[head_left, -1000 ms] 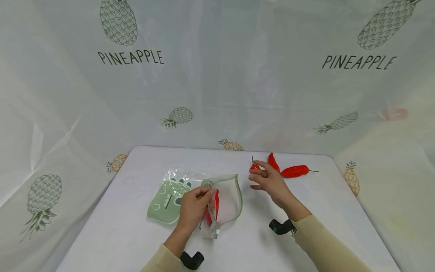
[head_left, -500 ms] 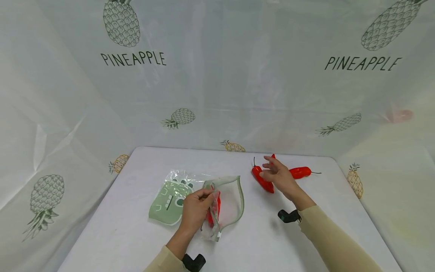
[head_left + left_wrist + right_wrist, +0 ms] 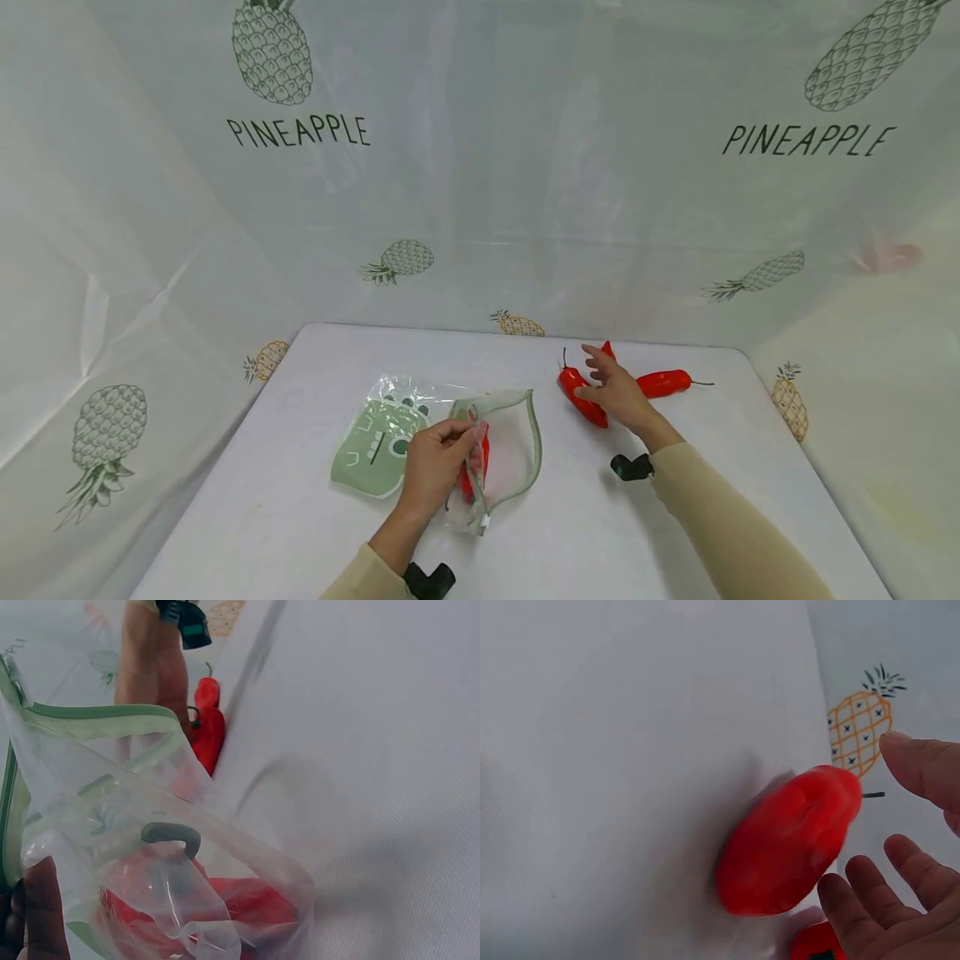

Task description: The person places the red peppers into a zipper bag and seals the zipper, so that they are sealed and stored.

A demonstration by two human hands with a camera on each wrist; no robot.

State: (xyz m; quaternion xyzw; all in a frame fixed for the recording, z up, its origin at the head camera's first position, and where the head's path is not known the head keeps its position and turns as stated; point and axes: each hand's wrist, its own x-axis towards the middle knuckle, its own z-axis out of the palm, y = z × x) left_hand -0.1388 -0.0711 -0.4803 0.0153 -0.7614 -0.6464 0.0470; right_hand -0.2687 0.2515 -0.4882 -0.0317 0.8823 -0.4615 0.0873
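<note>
My left hand pinches the rim of a clear zip bag with green edging, its mouth spread toward the right. Inside the bag is red chili pepper, blurred by the plastic, with a curved green stem showing in the left wrist view. My right hand hovers over the loose peppers at the back right, fingers spread and holding nothing. Nearest to it lies a red pepper, between thumb and fingertips in the right wrist view but apart from them. Another pepper lies to the right, and a third is partly hidden behind the hand.
A second bag, clear with a green cartoon face, lies flat left of my left hand. The white table ends at a back edge just behind the peppers. A pineapple-printed curtain hangs around it.
My right hand has shifted right, off the leftmost pepper's stem end, uncovering that pepper; lately it has barely moved. My left hand keeps its grip on the bag.
</note>
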